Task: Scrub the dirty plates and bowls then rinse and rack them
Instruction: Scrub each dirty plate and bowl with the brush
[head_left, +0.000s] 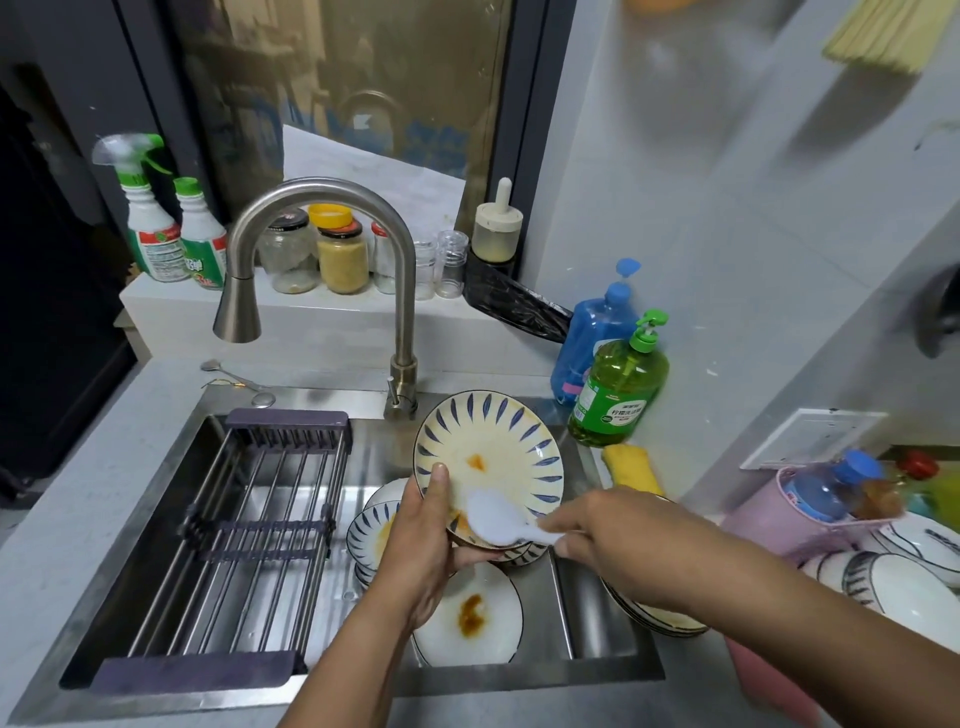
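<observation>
While my left hand (431, 525) grips the tilted plate (488, 457) & right hand (613, 540) holds the brush (493, 519), I'd scrub w/ firm circles over the orange stain (475, 461).

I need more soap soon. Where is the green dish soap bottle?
In the head view, the green dish soap bottle stands on the counter right of the faucet, just in front of the blue bottle, behind the yellow sponge.

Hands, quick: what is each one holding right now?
Left hand: grips the tilted blue-leaf plate, thumb on its rim.
Right hand: fingers curled round the white brush.
</observation>
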